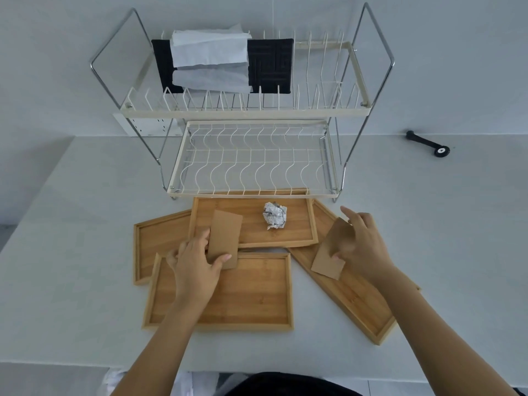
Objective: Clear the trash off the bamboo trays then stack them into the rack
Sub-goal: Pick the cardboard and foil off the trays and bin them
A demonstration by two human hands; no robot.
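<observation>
Several bamboo trays lie overlapping on the white table in front of a two-tier wire rack (251,161). My left hand (197,267) pinches a brown cardboard piece (225,235) lifted over the near tray (251,292) and the middle tray (297,224). A crumpled paper ball (275,215) sits on the middle tray. My right hand (363,241) grips a second cardboard piece (328,261) above the slanted right tray (357,304). A left tray (154,238) lies partly under the others.
The rack's upper tier holds a black mat (274,64) with white paper sheets (208,52) draped over it; the lower tier has only bare wires. A black handled tool (428,144) lies on the table at the far right. A wall stands close behind the rack.
</observation>
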